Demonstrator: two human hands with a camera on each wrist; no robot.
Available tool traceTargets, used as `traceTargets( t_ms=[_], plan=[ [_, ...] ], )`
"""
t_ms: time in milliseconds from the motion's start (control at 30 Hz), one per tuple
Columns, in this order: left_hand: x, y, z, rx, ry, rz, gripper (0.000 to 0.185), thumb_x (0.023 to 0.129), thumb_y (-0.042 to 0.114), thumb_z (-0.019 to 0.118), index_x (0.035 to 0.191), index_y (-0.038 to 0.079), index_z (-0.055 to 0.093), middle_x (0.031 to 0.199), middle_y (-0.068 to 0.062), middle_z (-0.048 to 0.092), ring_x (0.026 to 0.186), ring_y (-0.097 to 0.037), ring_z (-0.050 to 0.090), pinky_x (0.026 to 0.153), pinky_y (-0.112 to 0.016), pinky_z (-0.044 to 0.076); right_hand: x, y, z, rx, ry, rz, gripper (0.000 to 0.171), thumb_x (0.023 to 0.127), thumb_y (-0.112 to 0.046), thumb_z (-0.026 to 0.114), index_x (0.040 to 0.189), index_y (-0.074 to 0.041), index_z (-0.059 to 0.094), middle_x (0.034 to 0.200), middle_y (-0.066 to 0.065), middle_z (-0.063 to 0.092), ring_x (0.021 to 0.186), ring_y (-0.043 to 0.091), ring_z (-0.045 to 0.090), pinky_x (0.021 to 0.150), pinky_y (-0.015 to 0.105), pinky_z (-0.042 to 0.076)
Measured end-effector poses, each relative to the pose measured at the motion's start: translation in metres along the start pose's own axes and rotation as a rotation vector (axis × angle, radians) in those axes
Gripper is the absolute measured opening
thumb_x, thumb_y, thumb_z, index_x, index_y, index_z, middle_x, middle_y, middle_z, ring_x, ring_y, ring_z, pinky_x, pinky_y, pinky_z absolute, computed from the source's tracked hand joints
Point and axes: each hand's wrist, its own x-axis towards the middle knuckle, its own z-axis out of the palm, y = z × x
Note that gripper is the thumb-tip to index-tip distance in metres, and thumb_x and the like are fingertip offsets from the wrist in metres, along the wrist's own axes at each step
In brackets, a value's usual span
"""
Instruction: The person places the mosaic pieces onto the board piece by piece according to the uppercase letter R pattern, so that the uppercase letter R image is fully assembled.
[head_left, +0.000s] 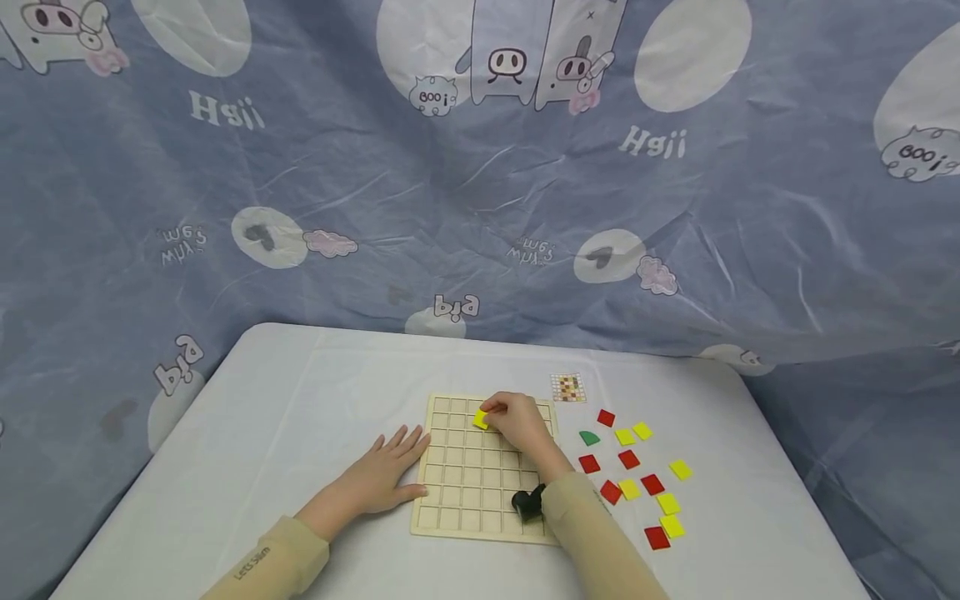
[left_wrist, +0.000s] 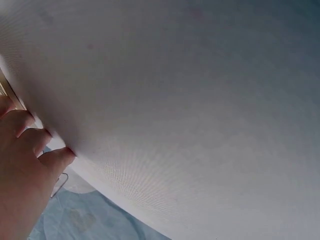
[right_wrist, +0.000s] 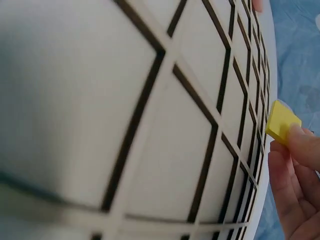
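A pale wooden grid board [head_left: 465, 475] lies on the white table [head_left: 300, 400]. My right hand [head_left: 517, 421] pinches a yellow square tile [head_left: 480, 419] over the board's far rows; in the right wrist view the yellow tile [right_wrist: 281, 121] sits at my fingertips [right_wrist: 300, 142] above the grid board [right_wrist: 150, 125]. My left hand [head_left: 386, 475] lies flat with fingers spread on the table, touching the board's left edge. The left wrist view has my left hand's fingers [left_wrist: 30, 145] on the table [left_wrist: 190, 100].
Several loose red and yellow square tiles [head_left: 637, 483] and one green piece [head_left: 589, 437] lie right of the board. A small pattern card [head_left: 567, 387] rests behind them. A black wrist camera [head_left: 527, 501] sits on my right forearm. A printed blue cloth [head_left: 480, 167] hangs behind.
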Motion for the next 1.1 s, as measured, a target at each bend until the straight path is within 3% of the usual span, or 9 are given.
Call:
traceTargets(
  t_ms=[367,567,800,933,1100],
  plan=[
    [0.000,0.006,-0.004,-0.013,0.002,-0.022,0.081,0.093,0.054,0.059,0.155,0.011,0.031,0.162,-0.014,0.027,0.150,-0.040,0.021,0.118,-0.063,0.021,0.006,-0.008,0.013,-0.217,0.001,-0.090,0.011,0.086,-0.002,0.073,0.096,-0.005,0.078,0.094,0.007,0.070,0.086,0.022,0.066,0.075,0.033,0.056],
    [0.002,0.002,-0.002,0.003,0.018,-0.034,0.082,0.092,0.056,0.058,0.156,0.013,0.030,0.162,-0.011,0.026,0.151,-0.038,0.020,0.119,-0.061,0.020,0.003,-0.012,0.004,-0.192,-0.043,-0.065,0.018,0.089,-0.006,0.071,0.107,-0.006,0.076,0.102,0.008,0.069,0.092,0.023,0.066,0.080,0.034,0.056],
    [-0.001,0.002,0.000,-0.032,0.021,-0.022,0.082,0.091,0.054,0.060,0.155,0.010,0.032,0.161,-0.014,0.028,0.150,-0.040,0.022,0.118,-0.063,0.020,-0.006,0.014,-0.042,-0.040,0.048,0.054,0.022,0.093,-0.012,0.067,0.114,-0.008,0.073,0.112,0.010,0.070,0.104,0.030,0.065,0.083,0.041,0.057],
    [-0.002,0.003,0.002,-0.019,0.026,-0.017,0.082,0.091,0.055,0.060,0.154,0.010,0.033,0.161,-0.014,0.029,0.149,-0.040,0.023,0.118,-0.063,0.021,-0.014,0.042,-0.078,-0.099,0.122,0.137,0.024,0.095,-0.012,0.065,0.117,-0.005,0.071,0.116,0.016,0.069,0.109,0.034,0.063,0.085,0.045,0.055],
    [-0.002,0.004,0.001,-0.024,0.024,-0.009,0.081,0.091,0.053,0.061,0.153,0.009,0.034,0.160,-0.015,0.029,0.149,-0.041,0.024,0.117,-0.064,0.022,-0.027,0.079,-0.111,-0.215,0.223,0.289,0.026,0.093,-0.011,0.065,0.115,0.003,0.069,0.113,0.022,0.069,0.098,0.033,0.065,0.083,0.046,0.056]
  ],
)
